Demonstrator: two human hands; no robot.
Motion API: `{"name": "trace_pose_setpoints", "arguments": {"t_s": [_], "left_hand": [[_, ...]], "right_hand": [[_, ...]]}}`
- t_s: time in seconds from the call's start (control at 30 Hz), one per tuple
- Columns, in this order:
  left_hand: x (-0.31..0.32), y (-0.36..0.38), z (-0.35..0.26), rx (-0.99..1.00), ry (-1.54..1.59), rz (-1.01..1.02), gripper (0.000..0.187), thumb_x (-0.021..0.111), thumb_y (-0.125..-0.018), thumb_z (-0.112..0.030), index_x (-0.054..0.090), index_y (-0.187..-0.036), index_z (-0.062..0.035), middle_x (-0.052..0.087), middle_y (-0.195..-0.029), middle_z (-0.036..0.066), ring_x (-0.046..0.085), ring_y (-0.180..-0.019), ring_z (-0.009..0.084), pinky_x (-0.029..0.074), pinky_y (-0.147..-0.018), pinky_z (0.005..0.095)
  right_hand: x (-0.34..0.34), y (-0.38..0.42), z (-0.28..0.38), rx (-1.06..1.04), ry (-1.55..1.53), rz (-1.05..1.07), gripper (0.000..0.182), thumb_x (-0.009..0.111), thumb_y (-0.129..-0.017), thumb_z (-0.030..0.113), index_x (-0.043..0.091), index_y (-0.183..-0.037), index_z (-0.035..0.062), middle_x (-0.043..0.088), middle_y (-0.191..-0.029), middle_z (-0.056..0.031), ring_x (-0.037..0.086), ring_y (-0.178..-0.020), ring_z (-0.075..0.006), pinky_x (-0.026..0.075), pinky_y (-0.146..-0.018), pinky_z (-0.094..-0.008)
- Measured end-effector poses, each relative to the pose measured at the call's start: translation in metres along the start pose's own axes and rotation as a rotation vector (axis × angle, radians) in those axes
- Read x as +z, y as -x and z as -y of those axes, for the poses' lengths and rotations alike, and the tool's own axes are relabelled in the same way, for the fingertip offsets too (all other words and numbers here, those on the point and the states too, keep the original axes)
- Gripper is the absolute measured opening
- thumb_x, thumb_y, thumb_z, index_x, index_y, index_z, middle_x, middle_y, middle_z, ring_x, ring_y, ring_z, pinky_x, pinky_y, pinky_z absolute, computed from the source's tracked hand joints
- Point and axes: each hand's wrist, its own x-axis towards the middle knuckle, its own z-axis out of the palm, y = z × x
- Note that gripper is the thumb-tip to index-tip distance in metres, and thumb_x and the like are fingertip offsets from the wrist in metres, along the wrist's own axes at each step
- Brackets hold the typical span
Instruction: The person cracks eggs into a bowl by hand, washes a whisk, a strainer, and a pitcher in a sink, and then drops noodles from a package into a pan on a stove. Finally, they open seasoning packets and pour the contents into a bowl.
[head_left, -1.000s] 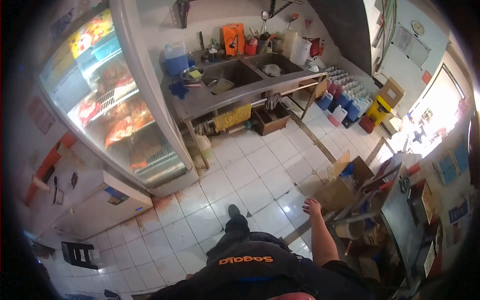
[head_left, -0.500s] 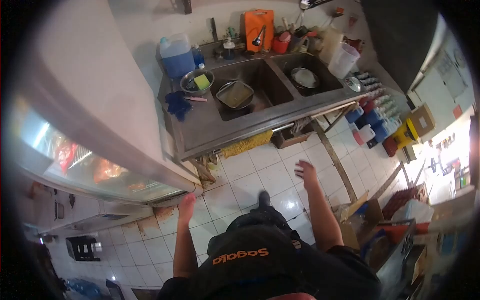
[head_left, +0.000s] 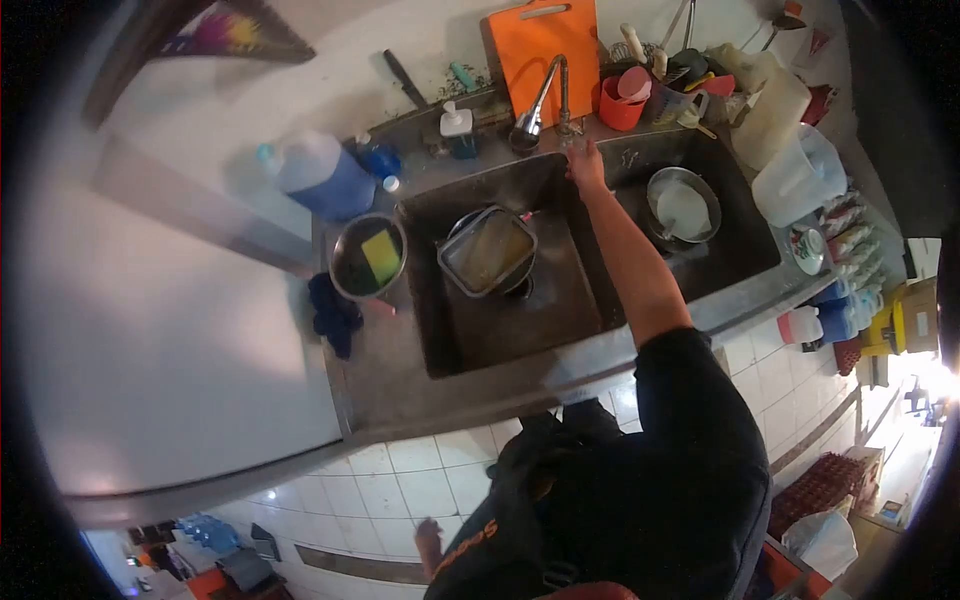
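My right hand (head_left: 585,165) reaches to the base of the faucet (head_left: 541,108), at the ridge between the two basins; its fingers are partly bent, and what they touch there is too small to tell. Low beside my body hangs my left hand (head_left: 428,538), small and blurred, its fingers unclear. A rectangular container (head_left: 487,252) with cloudy liquid lies in the left basin. In the right basin sits a metal bowl (head_left: 684,205) with something white. Left of the basins, a yellow-green sponge (head_left: 381,258) rests in a metal bowl (head_left: 345,285).
Behind the sink stand an orange cutting board (head_left: 545,62), a soap dispenser (head_left: 458,134), a jug of blue liquid (head_left: 325,180) and a red cup (head_left: 621,106). A dark blue cloth (head_left: 335,316) lies at the left. The counter's front edge (head_left: 560,385) crosses before my body.
I am now close against the sink. My right hand has gone from above the floor to the faucet base. My left hand has dropped low beside my body.
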Motion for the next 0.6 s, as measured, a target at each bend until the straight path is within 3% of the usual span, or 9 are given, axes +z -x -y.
{"name": "trace_pose_setpoints", "arguments": {"t_s": [0.07,0.13,0.17,0.23,0.3,0.33,0.37,0.43,0.6], "left_hand": [[-0.005,0.030,-0.052,-0.348,0.332,-0.024,0.024,0.059,-0.080,-0.009,0.057,-0.103,-0.0023,0.061,-0.094,0.015,0.064,-0.084,0.0257,0.052,-0.065,0.0361],[0.009,0.031,-0.039,0.125,-0.030,-0.095,0.027,0.058,-0.081,-0.009,0.057,-0.108,-0.0045,0.061,-0.095,0.015,0.065,-0.085,0.0224,0.053,-0.062,0.0358],[0.000,0.035,-0.048,-0.085,0.191,0.013,0.033,0.056,-0.084,-0.017,0.053,-0.115,-0.0040,0.059,-0.105,0.014,0.061,-0.094,0.0222,0.050,-0.069,0.0367],[-0.045,0.045,-0.100,-0.579,0.613,0.089,0.049,0.050,-0.091,-0.034,0.046,-0.130,-0.0031,0.055,-0.123,0.013,0.053,-0.110,0.0218,0.045,-0.084,0.0385],[-0.036,0.017,-0.126,-0.465,0.757,-0.390,0.036,0.059,-0.083,-0.016,0.053,-0.116,-0.0014,0.062,-0.103,0.010,0.063,-0.085,0.0222,0.050,-0.064,0.0316],[-0.099,-0.042,-0.244,-0.754,0.938,-0.473,0.039,0.056,-0.085,-0.018,0.051,-0.118,0.0011,0.062,-0.105,0.010,0.062,-0.084,0.0201,0.048,-0.066,0.0288],[-0.114,-0.071,-0.267,-0.721,0.875,-0.475,0.039,0.057,-0.085,-0.019,0.052,-0.118,0.0007,0.062,-0.106,0.011,0.061,-0.085,0.0192,0.048,-0.067,0.0286],[-0.146,-0.129,-0.314,-0.549,0.829,-0.469,0.033,0.054,-0.087,-0.017,0.055,-0.114,0.0012,0.062,-0.104,0.010,0.060,-0.087,0.0169,0.047,-0.071,0.0282],[-0.188,-0.273,-0.436,-0.079,0.880,-0.328,0.031,0.055,-0.089,-0.019,0.056,-0.111,0.0024,0.061,-0.108,0.013,0.058,-0.099,0.0197,0.045,-0.088,0.0318]], "right_hand": [[0.037,-0.102,-0.059,-0.030,0.106,-0.084,0.029,0.053,-0.089,0.019,0.048,-0.114,0.0047,0.055,-0.076,-0.0034,0.054,-0.061,-0.0148,0.046,-0.050,-0.0290],[0.067,-0.170,-0.107,-0.196,-0.326,-0.097,0.044,0.053,-0.089,0.027,0.049,-0.123,0.0006,0.061,-0.103,-0.0153,0.061,-0.086,-0.0329,0.047,-0.068,-0.0405],[0.066,-0.167,-0.095,-0.184,-0.334,-0.093,0.044,0.053,-0.089,0.027,0.049,-0.123,0.0006,0.061,-0.103,-0.0153,0.061,-0.086,-0.0329,0.047,-0.068,-0.0405],[0.044,-0.124,-0.038,0.238,-0.270,-0.126,0.036,0.053,-0.090,0.030,0.058,-0.111,0.0013,0.060,-0.109,-0.0170,0.057,-0.098,-0.0347,0.046,-0.078,-0.0413],[0.040,-0.094,-0.032,0.109,-0.096,-0.134,0.033,0.053,-0.089,0.030,0.061,-0.106,0.0024,0.059,-0.112,-0.0165,0.056,-0.101,-0.0348,0.045,-0.081,-0.0409],[0.035,-0.084,-0.038,-0.043,0.074,-0.148,0.030,0.053,-0.089,0.029,0.064,-0.100,0.0034,0.057,-0.115,-0.0159,0.054,-0.103,-0.0350,0.044,-0.083,-0.0405],[0.030,-0.079,-0.050,-0.036,0.087,-0.138,0.030,0.053,-0.089,0.029,0.064,-0.100,0.0034,0.057,-0.115,-0.0159,0.054,-0.103,-0.0350,0.044,-0.083,-0.0405],[0.019,-0.073,-0.080,-0.673,0.489,-0.047,0.030,0.054,-0.086,0.027,0.063,-0.106,0.0067,0.057,-0.117,-0.0145,0.054,-0.102,-0.0349,0.044,-0.087,-0.0398],[0.012,-0.016,-0.041,-0.681,0.881,-0.093,0.037,0.058,-0.082,0.018,0.056,-0.118,0.0091,0.058,-0.117,-0.0120,0.055,-0.100,-0.0318,0.045,-0.087,-0.0399]]}}
